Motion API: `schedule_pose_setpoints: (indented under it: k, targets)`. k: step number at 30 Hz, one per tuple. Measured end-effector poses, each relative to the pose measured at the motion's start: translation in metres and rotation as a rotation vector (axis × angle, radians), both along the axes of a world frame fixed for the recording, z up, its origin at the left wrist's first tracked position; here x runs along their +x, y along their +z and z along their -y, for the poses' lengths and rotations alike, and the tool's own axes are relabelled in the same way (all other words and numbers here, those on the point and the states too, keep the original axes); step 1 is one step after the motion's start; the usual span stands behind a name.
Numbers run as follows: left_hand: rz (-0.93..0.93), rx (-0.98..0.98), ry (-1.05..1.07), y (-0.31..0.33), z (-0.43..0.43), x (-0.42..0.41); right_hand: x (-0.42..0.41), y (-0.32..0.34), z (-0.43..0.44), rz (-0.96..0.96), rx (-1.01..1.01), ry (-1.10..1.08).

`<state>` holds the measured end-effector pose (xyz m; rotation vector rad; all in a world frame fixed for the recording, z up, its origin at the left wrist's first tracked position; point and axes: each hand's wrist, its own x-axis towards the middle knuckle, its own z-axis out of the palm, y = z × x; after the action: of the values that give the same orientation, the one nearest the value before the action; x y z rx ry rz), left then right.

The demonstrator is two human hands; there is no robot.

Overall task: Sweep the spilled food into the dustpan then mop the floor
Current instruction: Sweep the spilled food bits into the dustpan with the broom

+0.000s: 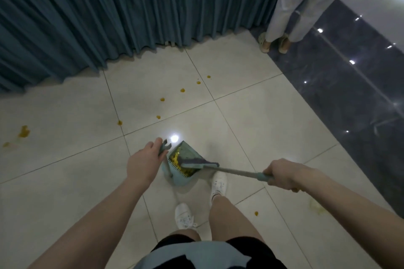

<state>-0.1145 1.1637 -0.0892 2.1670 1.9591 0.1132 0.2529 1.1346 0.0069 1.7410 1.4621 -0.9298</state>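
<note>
Two hands divide the work. The left hand (144,159) curls its fingers around the clip-ended top of the light blue plastic dustpan's (183,168) upright handle, holding the pan steady with its mouth at the floor so that debris can be pushed in. The right hand (282,176) is wrapped tight around the teal grip of the slim metal-shafted broom (236,171), whose flat grey-purple head lies across the pan opening; this low angle appears chosen to drag material inward. Yellow spilled food pieces (177,159) are heaped inside the pan, against its comb-toothed edge. Further small orange-yellow drops (182,90) lie scattered in a line on the glossy cream tiled floor (65,181), with a larger smear at far left. The glazed tile reflects light, so residue will likely need mopping. Sweeping is judged incomplete. No mop is visible.
</note>
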Motion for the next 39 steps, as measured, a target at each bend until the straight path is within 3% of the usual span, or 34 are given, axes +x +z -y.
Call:
schedule_pose_setpoints:
  k: [7,15,23,30,39]
  targets:
    - [-0.007,-0.005,-0.014,0.002,0.018,-0.016,0.020,0.034,0.017,-0.011,0.120,-0.130]
    - [-0.050,-0.001,-0.021,0.002,0.037,-0.037,0.000,0.007,0.019,0.027,0.217,-0.168]
    - [-0.046,0.008,0.000,-0.005,0.054,-0.047,-0.021,-0.030,0.035,0.043,0.134,-0.165]
    - [-0.064,-0.010,0.015,0.002,0.048,-0.046,-0.008,-0.021,0.053,0.022,0.045,-0.068]
    - [-0.148,-0.013,-0.028,0.031,-0.005,-0.034,0.054,0.021,0.024,-0.031,0.166,-0.220]
